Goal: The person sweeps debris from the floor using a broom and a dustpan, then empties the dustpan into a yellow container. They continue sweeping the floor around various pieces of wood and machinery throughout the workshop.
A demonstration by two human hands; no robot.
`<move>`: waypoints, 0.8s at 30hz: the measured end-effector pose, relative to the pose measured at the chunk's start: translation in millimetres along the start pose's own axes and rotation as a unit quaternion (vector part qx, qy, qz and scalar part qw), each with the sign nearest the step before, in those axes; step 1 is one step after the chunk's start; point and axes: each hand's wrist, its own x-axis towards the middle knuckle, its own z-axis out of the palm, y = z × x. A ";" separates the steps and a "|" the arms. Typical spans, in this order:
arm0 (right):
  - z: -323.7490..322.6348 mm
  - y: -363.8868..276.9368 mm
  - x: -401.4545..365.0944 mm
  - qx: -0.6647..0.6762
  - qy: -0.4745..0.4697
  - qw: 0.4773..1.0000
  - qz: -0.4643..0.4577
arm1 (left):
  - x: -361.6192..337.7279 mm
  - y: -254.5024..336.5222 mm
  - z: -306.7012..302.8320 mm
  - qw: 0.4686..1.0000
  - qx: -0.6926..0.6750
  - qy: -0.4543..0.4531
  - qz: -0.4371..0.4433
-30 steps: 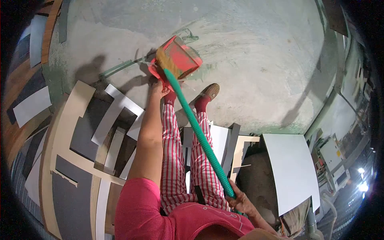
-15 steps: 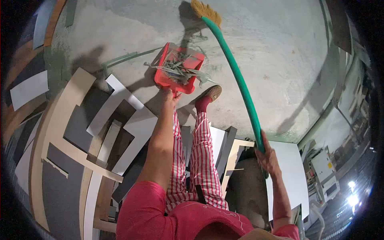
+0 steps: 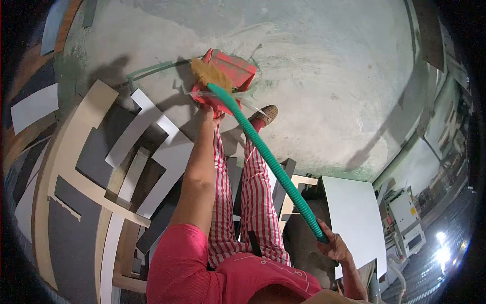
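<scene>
My left hand (image 3: 210, 115) grips red dustpan (image 3: 239, 71) near shoe (image 3: 271, 115), right hand (image 3: 335, 245) grips green broom (image 3: 273, 161). Bristles (image 3: 212, 75) hide part of dustpan's inside; floor contact unclear. Boards (image 3: 66, 152) crowd my left; floor (image 3: 329, 66) stretches wide ahead.

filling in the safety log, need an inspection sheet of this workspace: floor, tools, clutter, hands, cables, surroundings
Surface: concrete floor, scuffed, with greenish patches.
Job's things: red dustpan; broom with a green handle, its bristles over the dustpan, contact unclear.
Clutter: clear plastic strips poke out past the dustpan's sides; cut boards piled at left; white panel at right.
Hands: left hand has its fingers on the dustpan's near end; right hand has its fingers around the broom handle's upper end.
Cables: nothing seen clearly.
Surroundings: bright light and white cabinet at far right.
</scene>
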 end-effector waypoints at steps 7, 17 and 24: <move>-14.9 24.5 18.2 0.132 0.122 0.984 -0.018 | -5.4 -9.7 -29.9 0.999 0.031 -0.022 0.038; 35.9 7.1 74.1 0.114 0.043 0.991 0.055 | -4.7 -16.7 -113.8 0.999 0.010 -0.006 0.030; 85.5 42.5 20.6 0.049 -0.054 0.997 -0.032 | 28.9 -20.6 -139.8 0.999 -0.011 -0.011 0.029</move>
